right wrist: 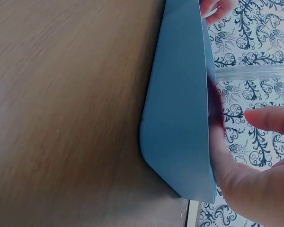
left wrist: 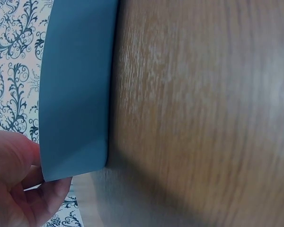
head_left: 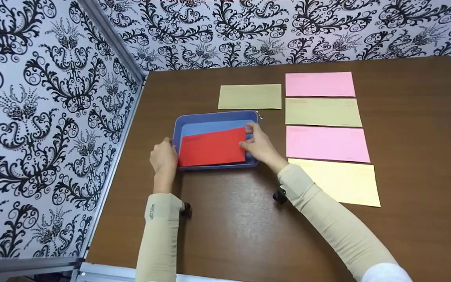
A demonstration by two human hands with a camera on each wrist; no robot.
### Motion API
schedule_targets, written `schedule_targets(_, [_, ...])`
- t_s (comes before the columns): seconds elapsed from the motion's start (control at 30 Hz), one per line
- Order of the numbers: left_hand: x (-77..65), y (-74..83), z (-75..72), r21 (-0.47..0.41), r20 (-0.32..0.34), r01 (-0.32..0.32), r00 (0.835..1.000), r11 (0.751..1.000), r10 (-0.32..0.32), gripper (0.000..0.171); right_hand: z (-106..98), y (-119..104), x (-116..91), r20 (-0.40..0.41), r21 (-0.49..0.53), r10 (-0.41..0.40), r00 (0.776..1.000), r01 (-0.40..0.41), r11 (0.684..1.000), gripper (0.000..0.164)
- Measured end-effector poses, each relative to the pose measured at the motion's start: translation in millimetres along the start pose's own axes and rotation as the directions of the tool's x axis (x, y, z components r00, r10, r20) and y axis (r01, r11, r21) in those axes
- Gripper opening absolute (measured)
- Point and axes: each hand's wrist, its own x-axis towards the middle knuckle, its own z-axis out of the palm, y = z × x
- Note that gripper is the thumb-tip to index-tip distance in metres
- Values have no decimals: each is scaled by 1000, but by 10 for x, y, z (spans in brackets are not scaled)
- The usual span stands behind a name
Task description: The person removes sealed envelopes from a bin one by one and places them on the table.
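A blue plastic tray point(head_left: 217, 117) stands on the table, with a red envelope point(head_left: 213, 148) lying at a slant inside it. My left hand point(head_left: 164, 157) grips the tray's left wall; in the left wrist view its fingers point(left wrist: 49, 194) curl round the corner. At the envelope's right end is my right hand point(head_left: 260, 145), thumb and forefinger spread along that edge. The right wrist view has the forefinger point(right wrist: 220, 153) reaching down inside the tray beside the red paper, while the thumb point(right wrist: 270, 118) stands apart from it.
Right of the tray runs a column of envelopes: pink point(head_left: 319, 84), tan point(head_left: 323, 112), another pink point(head_left: 327, 143) and pale yellow point(head_left: 350, 184) partly under my right forearm. Behind the tray lies another tan envelope point(head_left: 249, 96). Patterned walls point(head_left: 210, 31) bound the table's back and left.
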Motion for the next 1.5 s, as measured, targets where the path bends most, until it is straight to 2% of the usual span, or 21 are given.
schedule_targets(0.23, [-1,-1,5,-7,-7,1,1000,1000,-2,30,7,26,-25,26,104,38,999,-41,994,61])
schedule_targets(0.47, [6,-1,6,0,2,6,1000,1000,-6,30,-22,50,-16,55,102,62,997,-67,993,37])
schedule_targets(0.63, [7,6,2,6,9,8,1000,1000,-8,30,-59,73,-1,30,91,73,997,-75,993,28])
schedule_targets(0.8, [20,3,-3,6,16,12,1000,1000,-12,30,-117,68,4,-29,140,54,998,-49,989,23])
schedule_targets(1.07, [22,-3,-4,0,17,20,1000,1000,-20,31,-200,63,4,-100,220,44,994,-21,975,22])
schedule_targets(1.5, [12,17,-5,15,15,13,1000,1000,-13,30,-299,91,-1,-101,242,74,992,-48,969,26])
